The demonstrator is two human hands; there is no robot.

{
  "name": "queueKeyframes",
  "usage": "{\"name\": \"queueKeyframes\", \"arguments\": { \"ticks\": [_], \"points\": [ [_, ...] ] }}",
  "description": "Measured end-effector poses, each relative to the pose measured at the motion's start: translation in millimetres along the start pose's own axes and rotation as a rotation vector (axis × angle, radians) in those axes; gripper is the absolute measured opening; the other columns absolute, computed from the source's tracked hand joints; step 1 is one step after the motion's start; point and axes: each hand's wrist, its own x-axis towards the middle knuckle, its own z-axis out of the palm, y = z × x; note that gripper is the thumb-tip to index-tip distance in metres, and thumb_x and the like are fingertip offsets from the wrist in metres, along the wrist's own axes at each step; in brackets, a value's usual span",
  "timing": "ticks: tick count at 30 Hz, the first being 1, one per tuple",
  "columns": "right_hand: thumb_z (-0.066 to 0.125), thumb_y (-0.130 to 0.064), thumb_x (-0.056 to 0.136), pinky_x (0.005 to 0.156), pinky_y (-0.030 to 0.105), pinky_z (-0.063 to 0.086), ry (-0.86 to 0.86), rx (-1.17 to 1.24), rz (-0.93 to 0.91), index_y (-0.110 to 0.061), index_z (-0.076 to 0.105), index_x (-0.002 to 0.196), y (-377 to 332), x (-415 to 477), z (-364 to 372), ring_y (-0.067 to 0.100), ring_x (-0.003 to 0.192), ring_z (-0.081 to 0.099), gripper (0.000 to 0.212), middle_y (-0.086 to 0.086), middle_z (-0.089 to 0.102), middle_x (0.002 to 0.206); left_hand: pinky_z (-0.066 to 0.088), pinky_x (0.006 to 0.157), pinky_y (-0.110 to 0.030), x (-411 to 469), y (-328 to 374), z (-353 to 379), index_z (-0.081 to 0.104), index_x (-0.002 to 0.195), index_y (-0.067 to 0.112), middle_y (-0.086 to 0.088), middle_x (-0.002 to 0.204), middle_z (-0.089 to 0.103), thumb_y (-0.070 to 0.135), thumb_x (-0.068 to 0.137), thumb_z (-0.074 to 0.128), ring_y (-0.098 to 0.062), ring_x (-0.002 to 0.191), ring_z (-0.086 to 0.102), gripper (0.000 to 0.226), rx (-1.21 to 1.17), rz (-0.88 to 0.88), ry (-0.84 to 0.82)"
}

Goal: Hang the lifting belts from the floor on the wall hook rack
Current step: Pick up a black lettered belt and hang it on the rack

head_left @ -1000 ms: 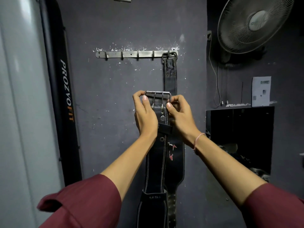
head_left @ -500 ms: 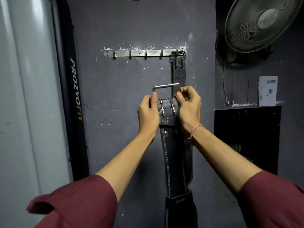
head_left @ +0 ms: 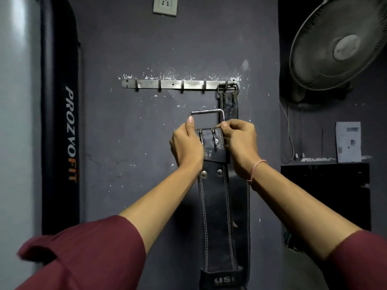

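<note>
1. The left grip (head_left: 186, 147) curls round the left edge of a black belt (head_left: 215, 206) at its top end. One finger reaches up to touch the left corner of the metal buckle frame (head_left: 206, 112).
2. The right grip (head_left: 240, 145) pinches the right edge of the same end, with its fingertips at the foot of the frame's right leg.
3. The belt is held upright in front of the dark wall, buckle end up. Its strap hangs straight down and out of the bottom of the view, and two metal prongs lie flat on the leather between the grips.
4. The buckle frame stands above the leather, below the hook rack (head_left: 171, 84) and apart from it.
5. A second belt (head_left: 229, 103) hangs by its buckle from the rack's rightmost hook, just behind the held one.
6. A black punching bag (head_left: 59, 122) stands left of the rack, a fan (head_left: 339, 42) is mounted at upper right, and a wall socket (head_left: 165, 5) sits above.
</note>
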Motion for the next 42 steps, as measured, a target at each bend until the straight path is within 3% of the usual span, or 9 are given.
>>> {"name": "queueKeyframes", "arguments": {
  "ticks": [7, 10, 13, 18, 25, 31, 35, 39, 42],
  "points": [
    [0.074, -0.013, 0.084, 0.085, 0.036, 0.058, 0.139, 0.101, -0.041, -0.015, 0.073, 0.059, 19, 96, 21, 0.020, 0.076, 0.067, 0.025, 0.000, 0.071, 0.069, 0.024, 0.057, -0.035, 78, -9, 63, 0.026, 0.055, 0.016, 0.001, 0.052, 0.031, 0.038, 0.104, 0.040, -0.017, 0.052, 0.028, 0.056, 0.123, 0.101, 0.034],
    [0.073, -0.018, 0.084, 0.070, 0.040, 0.058, 0.116, 0.058, -0.105, -0.003, 0.072, 0.063, 20, 140, 30, 0.025, 0.059, 0.062, 0.026, 0.005, 0.071, 0.064, 0.027, 0.060, -0.033, 119, -11, 86, 0.030, 0.052, 0.016, 0.001, 0.052, 0.036, 0.039, 0.104, 0.039, -0.015, 0.051, 0.032, 0.058, 0.209, 0.141, 0.046],
    [0.070, -0.030, 0.082, 0.073, 0.043, 0.056, 0.136, -0.085, -0.201, 0.002, 0.070, 0.075, 23, 177, 41, 0.038, 0.071, 0.065, 0.033, 0.019, 0.072, 0.076, 0.028, 0.064, -0.032, 154, -15, 108, 0.033, 0.053, 0.015, 0.000, 0.054, 0.038, 0.040, 0.105, 0.039, -0.023, 0.059, 0.037, 0.058, 0.255, 0.162, 0.042],
    [0.074, -0.024, 0.075, 0.065, 0.050, 0.058, 0.132, -0.046, -0.182, 0.009, 0.058, 0.061, 35, 231, 58, 0.029, 0.050, 0.051, 0.039, 0.015, 0.055, 0.052, 0.031, 0.066, -0.031, 203, -25, 141, 0.035, 0.053, 0.014, -0.001, 0.058, 0.040, 0.043, 0.103, 0.041, -0.027, 0.068, 0.040, 0.058, 0.273, 0.136, 0.039],
    [0.070, -0.014, 0.082, 0.060, 0.037, 0.050, 0.124, -0.106, -0.169, 0.013, 0.064, 0.068, 41, 257, 60, 0.039, 0.068, 0.065, 0.030, 0.025, 0.069, 0.067, 0.036, 0.067, -0.031, 227, -38, 162, 0.060, 0.067, 0.005, -0.004, 0.067, 0.055, 0.045, 0.098, 0.051, -0.028, 0.071, 0.052, 0.052, 0.217, 0.050, 0.024],
    [0.064, -0.011, 0.085, 0.062, 0.027, 0.032, 0.091, -0.313, -0.202, 0.001, 0.061, 0.068, 49, 250, 59, 0.030, 0.070, 0.053, 0.021, 0.015, 0.057, 0.069, 0.027, 0.057, -0.035, 214, -53, 156, 0.034, 0.051, 0.014, -0.003, 0.056, 0.043, 0.042, 0.100, 0.048, -0.021, 0.054, 0.039, 0.058, 0.309, 0.101, 0.042],
    [0.057, -0.016, 0.096, 0.066, 0.030, 0.043, 0.087, -0.405, -0.323, -0.001, 0.065, 0.081, 63, 229, 61, 0.028, 0.077, 0.059, 0.023, 0.012, 0.066, 0.081, 0.024, 0.054, -0.035, 192, -67, 148, 0.030, 0.057, 0.019, 0.005, 0.053, 0.032, 0.038, 0.104, 0.040, -0.012, 0.052, 0.030, 0.052, 0.226, 0.215, 0.040],
    [0.057, -0.011, 0.097, 0.075, 0.020, 0.034, 0.058, -0.393, -0.474, 0.000, 0.063, 0.119, 87, 189, 57, 0.026, 0.094, 0.062, 0.026, 0.014, 0.069, 0.103, 0.034, 0.071, -0.032, 165, -86, 143, 0.054, 0.083, 0.012, -0.003, 0.079, 0.059, 0.038, 0.105, 0.037, -0.025, 0.080, 0.054, 0.038, 0.177, 0.277, 0.019],
    [0.059, -0.004, 0.093, 0.084, 0.023, 0.035, 0.076, -0.337, -0.497, 0.002, 0.061, 0.124, 104, 161, 51, 0.033, 0.103, 0.060, 0.032, 0.019, 0.066, 0.108, 0.031, 0.081, -0.022, 139, -106, 135, 0.056, 0.110, 0.004, -0.014, 0.112, 0.060, 0.035, 0.104, 0.041, -0.028, 0.106, 0.055, 0.035, 0.200, 0.295, -0.053]
  ]
}}
